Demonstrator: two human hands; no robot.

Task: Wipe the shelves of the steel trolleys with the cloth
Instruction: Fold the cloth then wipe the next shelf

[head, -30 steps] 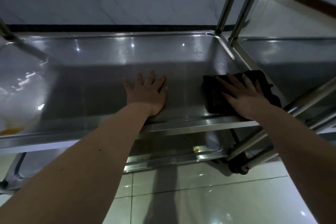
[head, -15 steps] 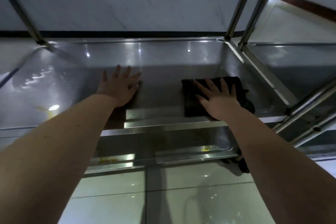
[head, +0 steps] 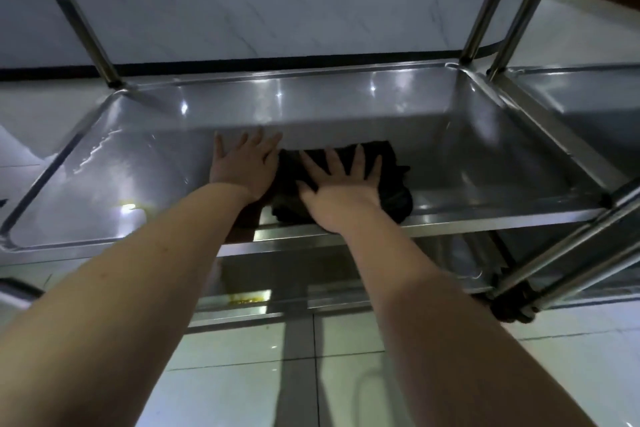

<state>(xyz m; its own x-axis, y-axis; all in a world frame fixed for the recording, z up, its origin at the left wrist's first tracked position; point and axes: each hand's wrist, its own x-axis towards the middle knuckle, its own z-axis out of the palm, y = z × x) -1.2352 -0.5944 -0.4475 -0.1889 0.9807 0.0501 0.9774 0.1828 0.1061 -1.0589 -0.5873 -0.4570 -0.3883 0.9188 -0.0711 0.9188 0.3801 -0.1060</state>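
A steel trolley's middle shelf (head: pixel 485 149) fills the view, a shallow tray with raised rims. A black cloth (head: pixel 394 191) lies crumpled on it near the front rim, about the middle. My right hand (head: pixel 341 184) presses flat on the cloth with fingers spread. My left hand (head: pixel 244 163) rests flat on the bare steel just left of the cloth, fingers apart, its edge touching the cloth. Wet streaks shine on the shelf's left part (head: pixel 104 156).
A second steel trolley (head: pixel 588 97) stands against the right side. Upright steel posts (head: pixel 485 10) rise at the shelf corners, and a top shelf hangs overhead. A lower shelf (head: pixel 346 288) with a yellowish stain and a black caster (head: pixel 509 305) sit below. Glossy floor tiles lie in front.
My right hand has slid the cloth leftward along the shelf's front, from the right end to the middle, until it meets my left hand, which stays flat on the shelf.
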